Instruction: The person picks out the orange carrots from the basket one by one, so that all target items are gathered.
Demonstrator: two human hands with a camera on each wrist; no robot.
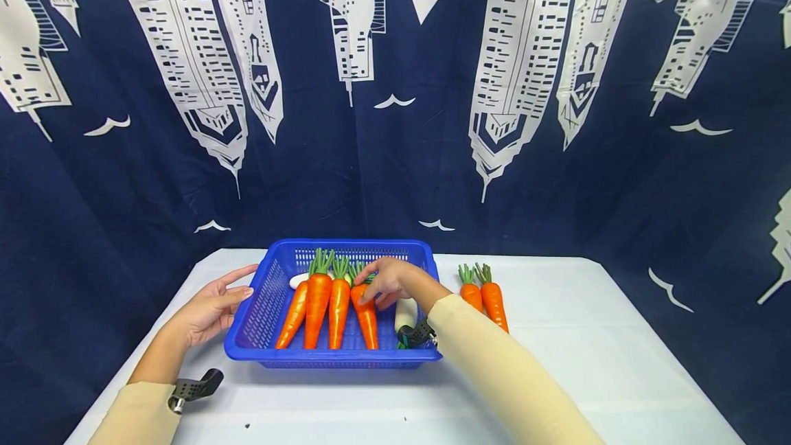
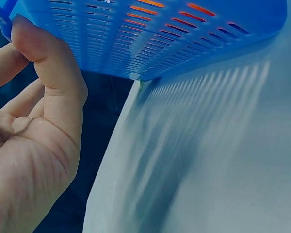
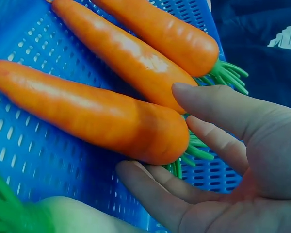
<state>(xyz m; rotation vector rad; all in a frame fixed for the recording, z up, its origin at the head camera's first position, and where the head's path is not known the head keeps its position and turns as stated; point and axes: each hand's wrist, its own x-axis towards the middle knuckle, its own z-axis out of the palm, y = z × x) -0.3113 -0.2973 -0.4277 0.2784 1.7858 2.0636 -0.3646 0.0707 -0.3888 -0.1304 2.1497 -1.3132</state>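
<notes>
A blue plastic basket point(image 1: 334, 356) stands on the white table with several orange carrots point(image 1: 318, 301) side by side in it. My left hand point(image 1: 213, 304) is at the basket's left side, its thumb point(image 2: 53, 58) touching beneath the rim and the other fingers extended. Over the rightmost carrot point(image 3: 102, 119) in the basket is my right hand point(image 1: 389, 280). In the right wrist view its thumb and fingers spread around that carrot's leafy end, without a clear grip. A white radish point(image 1: 406, 314) with green leaves lies right of the carrots, partly behind the right wrist.
Two more carrots point(image 1: 493, 301) lie on the table right of the basket, partly covered by the right sleeve. Another white vegetable point(image 1: 299, 281) shows at the basket's back left. A dark blue cloth with white building prints point(image 1: 371, 177) hangs behind the table.
</notes>
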